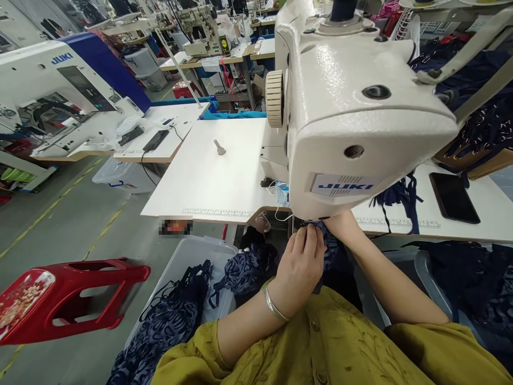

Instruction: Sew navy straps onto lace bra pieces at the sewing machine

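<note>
A white sewing machine [372, 144] stands right in front of me, its head covering the needle area. My left hand [302, 262], with a silver bangle at the wrist, is closed at the near edge below the machine head. Its bent fingers pinch a navy patterned garment [332, 251], which hangs down towards my lap. My right hand [342, 227] reaches under the machine head beside the same cloth. The head hides its fingers, so their grip does not show.
At left, a clear plastic bin [192, 248] holds navy patterned garments [176, 315]. A red stool [72, 299] stands farther left. To the right are navy straps [401, 198], a phone [455, 197] and a grey bin [428, 278] with dark cloth. Another machine [60, 96] stands far left.
</note>
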### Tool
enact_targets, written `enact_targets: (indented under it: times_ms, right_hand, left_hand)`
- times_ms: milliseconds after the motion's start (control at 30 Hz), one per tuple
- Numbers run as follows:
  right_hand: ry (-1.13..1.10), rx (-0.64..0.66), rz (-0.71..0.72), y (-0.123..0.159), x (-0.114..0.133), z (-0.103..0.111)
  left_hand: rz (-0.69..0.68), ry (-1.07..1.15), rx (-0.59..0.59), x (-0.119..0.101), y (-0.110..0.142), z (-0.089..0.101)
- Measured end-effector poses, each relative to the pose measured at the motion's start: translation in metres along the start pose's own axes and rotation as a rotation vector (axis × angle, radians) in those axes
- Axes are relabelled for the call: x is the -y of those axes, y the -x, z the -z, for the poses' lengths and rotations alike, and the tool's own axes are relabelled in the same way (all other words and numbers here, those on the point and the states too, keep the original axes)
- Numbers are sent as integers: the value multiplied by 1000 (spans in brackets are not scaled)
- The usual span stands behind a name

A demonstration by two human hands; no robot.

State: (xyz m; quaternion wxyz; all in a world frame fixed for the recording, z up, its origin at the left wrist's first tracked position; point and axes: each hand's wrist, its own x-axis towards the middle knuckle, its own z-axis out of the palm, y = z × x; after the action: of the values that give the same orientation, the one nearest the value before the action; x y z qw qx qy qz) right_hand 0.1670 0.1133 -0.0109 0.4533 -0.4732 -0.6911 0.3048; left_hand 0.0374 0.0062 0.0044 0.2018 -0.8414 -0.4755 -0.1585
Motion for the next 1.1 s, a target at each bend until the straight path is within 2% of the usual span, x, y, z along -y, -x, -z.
enact_targets:
  times_ms: [500, 700, 933, 1100]
  right_hand:
    - [87, -17, 25, 2, -5, 1]
    - [9, 8, 74, 1, -12, 0]
    - [46, 1, 104, 1, -16, 0]
    - [107, -55, 132, 2, -11, 0]
  left_hand:
    - [-3, -42, 24, -2, 1, 0]
    - [8, -60, 64, -3, 1, 3]
    - [60, -31, 44, 0, 1, 3]
    - [77, -1, 24, 2, 1, 3]
